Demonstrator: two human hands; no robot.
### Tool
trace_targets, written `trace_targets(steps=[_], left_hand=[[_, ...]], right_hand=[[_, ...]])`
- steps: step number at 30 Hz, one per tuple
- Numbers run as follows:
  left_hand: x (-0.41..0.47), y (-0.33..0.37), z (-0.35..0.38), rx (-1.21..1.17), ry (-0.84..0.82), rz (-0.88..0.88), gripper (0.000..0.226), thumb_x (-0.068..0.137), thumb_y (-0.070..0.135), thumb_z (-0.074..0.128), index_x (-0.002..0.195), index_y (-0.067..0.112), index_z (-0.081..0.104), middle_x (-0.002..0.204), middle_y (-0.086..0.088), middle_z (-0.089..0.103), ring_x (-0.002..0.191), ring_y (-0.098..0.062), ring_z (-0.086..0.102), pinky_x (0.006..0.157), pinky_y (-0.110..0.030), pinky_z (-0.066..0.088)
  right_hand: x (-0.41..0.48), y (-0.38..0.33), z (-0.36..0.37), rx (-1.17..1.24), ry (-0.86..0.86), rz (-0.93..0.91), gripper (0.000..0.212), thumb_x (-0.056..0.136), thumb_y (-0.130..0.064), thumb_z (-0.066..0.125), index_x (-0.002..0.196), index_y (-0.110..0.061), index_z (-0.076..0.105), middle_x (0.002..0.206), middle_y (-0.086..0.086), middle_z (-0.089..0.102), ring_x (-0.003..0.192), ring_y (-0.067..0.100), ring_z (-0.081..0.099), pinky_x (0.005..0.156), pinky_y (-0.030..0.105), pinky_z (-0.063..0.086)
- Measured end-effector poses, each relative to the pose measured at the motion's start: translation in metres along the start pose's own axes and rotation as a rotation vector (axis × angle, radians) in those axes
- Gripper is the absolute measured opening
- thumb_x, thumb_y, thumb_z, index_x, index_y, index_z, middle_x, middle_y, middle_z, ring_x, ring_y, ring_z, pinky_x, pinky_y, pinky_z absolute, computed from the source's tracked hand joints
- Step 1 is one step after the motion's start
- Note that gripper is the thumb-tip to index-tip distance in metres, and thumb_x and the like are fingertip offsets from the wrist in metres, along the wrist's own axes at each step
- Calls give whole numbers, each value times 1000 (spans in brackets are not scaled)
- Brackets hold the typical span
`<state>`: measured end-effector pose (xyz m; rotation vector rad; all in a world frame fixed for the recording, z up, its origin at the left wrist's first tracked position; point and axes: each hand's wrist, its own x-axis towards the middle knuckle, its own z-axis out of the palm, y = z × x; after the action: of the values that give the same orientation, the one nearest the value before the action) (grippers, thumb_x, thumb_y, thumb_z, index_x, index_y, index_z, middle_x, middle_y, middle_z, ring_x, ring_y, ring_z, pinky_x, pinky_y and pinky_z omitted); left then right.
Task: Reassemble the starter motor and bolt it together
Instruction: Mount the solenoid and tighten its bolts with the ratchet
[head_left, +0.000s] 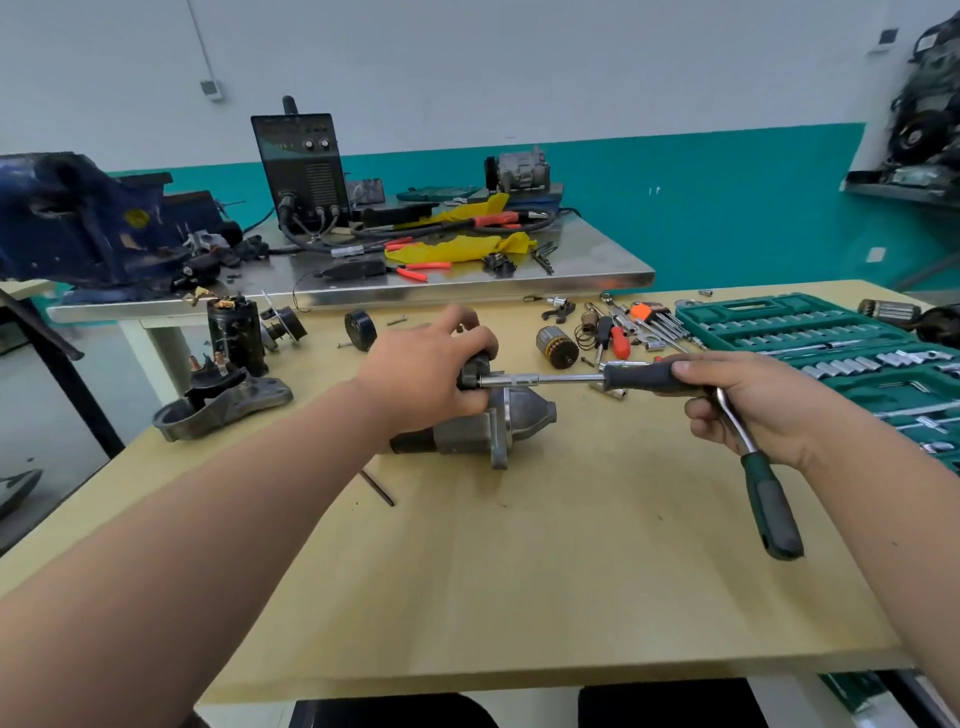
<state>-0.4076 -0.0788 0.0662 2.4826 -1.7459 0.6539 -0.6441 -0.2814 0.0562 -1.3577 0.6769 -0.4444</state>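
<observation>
So, starter motor (483, 423): a grey cast-metal starter motor with a black cylindrical body lies on its side around the middle of the pale wooden bench (519, 597), its rounded nose toward the right edge.
left hand (423, 364): reaches in from the near left corner and grips the dark upper part of the starter motor, fingers curled over it.
right hand (758, 402): its fingers are wrapped round the black handle of a chrome-shafted driver (540, 380); the same hand also holds the chrome shank of a ratchet (771, 501) with a green-and-black grip.
driver: roughly level, running along the bench's width, its tip meeting the starter motor just under the left hand's fingers; whether it sits on a bolt cannot be told.
ratchet: its grip slants out below the right hand toward the near right corner.
socket case (831, 338): an open green plastic case of chrome sockets along the right edge.
armature (557, 347): a copper-wound cylinder near the far edge, between the starter motor and the socket case.
housing (223, 402): a dark grey cast housing by the left edge.
hex key (378, 487): a thin dark rod just nearside of the starter motor.
vise (78, 223): dark blue, beyond the far left corner.
</observation>
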Motion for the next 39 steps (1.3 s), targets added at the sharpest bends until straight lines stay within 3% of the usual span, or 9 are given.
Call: trace_targets(steps=[7,11,16,20,25,29,33,37,39], left_hand=[[13,-6,2,24,-66,21,37,89,55,56,122,42,46,147,6,29,89,-13,48,50,-22,23],[25,-9,2,20,-103,4,38,89,55,56,123,40,46,139,7,34,81,-13,46,47,-21,26],[35,-14,6,8,-125,-5,42,86,60,56,122,40,46,136,7,34,77,-16,50,48,-23,32],[44,-21,9,-8,-138,-1,55,78,74,56,121,40,48,132,8,35,80,-18,55,57,-29,48],[51,-26,12,-31,-146,1,56,75,78,54,116,41,48,128,9,35,79,-17,54,58,-28,36],[54,-30,14,-47,-146,-9,60,70,85,45,113,43,48,127,11,34,81,-18,58,58,-28,38],[53,-30,15,-39,-129,-4,74,61,91,31,115,43,48,126,12,34,80,-18,59,56,-27,41],[54,-31,15,-26,-134,-4,71,64,90,36,117,43,48,127,11,34,79,-19,60,61,-31,49],[53,-30,15,-30,-132,-2,71,65,89,37,117,42,48,127,11,34,79,-18,59,61,-31,49]], right_hand=[[7,-2,6,-143,97,-55,29,92,-41,60,89,-13,63,57,3,57,35,10,40,39,24,45],[8,-5,1,-63,-17,-139,19,94,-15,59,113,-13,61,88,8,64,49,14,58,46,28,52],[27,-9,7,-120,101,-44,29,96,-40,55,93,-11,62,54,3,52,35,10,36,36,23,40],[34,-15,4,-97,25,-110,12,94,-21,59,105,-16,64,72,6,68,48,14,60,44,28,51],[48,-13,6,-135,64,-144,24,98,-33,53,92,-12,62,53,4,49,34,11,34,34,22,33],[49,-16,3,-108,-6,-158,16,94,-14,60,108,-18,64,74,9,67,48,16,55,45,29,49],[59,-8,6,-118,41,-149,26,99,-28,52,101,-4,61,51,3,47,33,12,31,37,27,41],[56,-9,4,-91,-12,-129,18,95,-13,57,112,-16,63,82,10,65,44,16,51,44,31,49],[58,-8,2,-78,-27,-146,19,97,-15,53,113,-12,63,70,8,61,38,14,41,41,29,46]])
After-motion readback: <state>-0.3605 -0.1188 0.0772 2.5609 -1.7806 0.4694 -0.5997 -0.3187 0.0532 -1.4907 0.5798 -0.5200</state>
